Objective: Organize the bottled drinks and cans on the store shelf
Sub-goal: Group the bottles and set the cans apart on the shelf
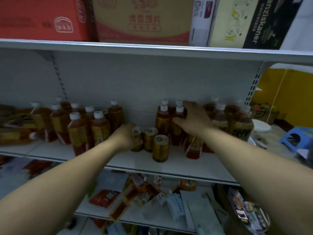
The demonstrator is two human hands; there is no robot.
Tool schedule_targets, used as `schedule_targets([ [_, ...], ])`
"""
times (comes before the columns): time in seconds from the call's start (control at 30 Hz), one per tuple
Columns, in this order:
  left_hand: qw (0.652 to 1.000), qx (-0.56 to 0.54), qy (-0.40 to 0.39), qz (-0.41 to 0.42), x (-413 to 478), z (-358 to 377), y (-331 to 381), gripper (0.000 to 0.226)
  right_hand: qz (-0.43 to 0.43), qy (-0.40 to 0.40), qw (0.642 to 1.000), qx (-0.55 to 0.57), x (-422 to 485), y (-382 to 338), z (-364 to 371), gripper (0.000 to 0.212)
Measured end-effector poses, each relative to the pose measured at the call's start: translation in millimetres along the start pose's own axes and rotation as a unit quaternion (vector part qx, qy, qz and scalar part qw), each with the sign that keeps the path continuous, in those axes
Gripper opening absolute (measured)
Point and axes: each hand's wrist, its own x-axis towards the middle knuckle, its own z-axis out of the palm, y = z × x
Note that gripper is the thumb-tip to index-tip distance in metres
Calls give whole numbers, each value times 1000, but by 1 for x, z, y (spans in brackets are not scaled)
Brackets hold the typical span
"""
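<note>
On the white middle shelf (118, 160) stand groups of amber tea bottles with white caps: one group at the left (79, 126), one in the middle (163, 121) and one at the right (240, 122). Three gold cans stand in front of the middle group. My left hand (126, 136) grips the leftmost can (137, 133). The other two cans (150, 139) (160, 148) stand free beside it. My right hand (193, 119) is wrapped round a middle bottle (178, 116) just below its cap. A red-labelled bottle (194, 148) lies tilted under my right forearm.
Cardboard boxes (144, 21) fill the top shelf, close above. The lower shelf (152, 197) holds a jumble of snack packets and small boxes. At the far left lie toppled bottles (15, 133). A blue stool (298, 136) and a white tub (261, 127) sit right of the shelving.
</note>
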Motion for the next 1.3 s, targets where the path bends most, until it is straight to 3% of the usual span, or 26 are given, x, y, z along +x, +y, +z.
schedule_targets([
  [0.1,1000,-5,-16,16,12,0,-30,61,-1,-61,998,12,-7,-27,46,66],
  [0.27,997,-43,-50,46,48,18,-57,56,111,-188,976,-23,-25,-33,116,96],
  [0.43,997,-25,-77,14,75,40,-56,111,133,-138,980,-44,-35,-36,128,87],
  [0.63,995,-87,-45,-1,74,48,-58,93,129,-114,983,61,-40,-33,134,85],
  [0.87,993,-117,-24,11,6,36,-59,81,80,-82,984,136,-34,-40,141,78],
  [1.07,991,-125,36,-20,-51,-17,-91,79,33,-97,982,156,-27,-97,135,84],
  [1.23,993,-86,70,-46,-83,-77,-143,83,-10,-104,976,189,-35,-163,145,65],
  [1.3,990,-85,98,-63,-91,-99,-171,85,-27,-112,972,204,-38,-194,154,69],
])
